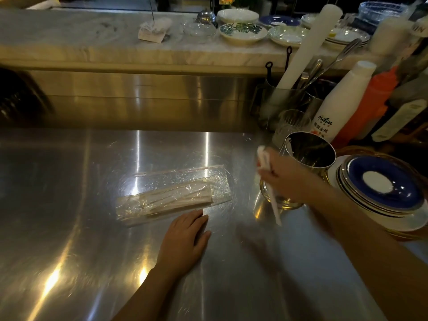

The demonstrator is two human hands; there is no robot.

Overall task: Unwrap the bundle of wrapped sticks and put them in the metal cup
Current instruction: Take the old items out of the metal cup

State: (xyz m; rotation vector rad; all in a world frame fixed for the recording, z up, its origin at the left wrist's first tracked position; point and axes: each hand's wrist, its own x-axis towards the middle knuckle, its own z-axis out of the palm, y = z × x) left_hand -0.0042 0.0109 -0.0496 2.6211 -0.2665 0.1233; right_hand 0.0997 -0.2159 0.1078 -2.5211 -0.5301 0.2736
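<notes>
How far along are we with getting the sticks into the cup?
Early to midway. Done: the clear plastic wrapper on the steel counter looks opened. In hand: the right hand holds white paper-wrapped sticks beside the shiny metal cup, not yet inside. Left: several sticks remain in the wrapper; the left hand rests flat near it.

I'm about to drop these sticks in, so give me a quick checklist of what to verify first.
1. Right hand has a grip on wrapped sticks: ok.
2. Metal cup upright, mouth open: ok.
3. Sticks aimed at the cup mouth: not ok, they hang beside the cup, lower ends pointing down toward the counter.
4. Paper wrappers removed from held sticks: cannot tell, blurred.
5. Left hand steadying the plastic bundle: not ok, it lies flat just beside it.
</notes>
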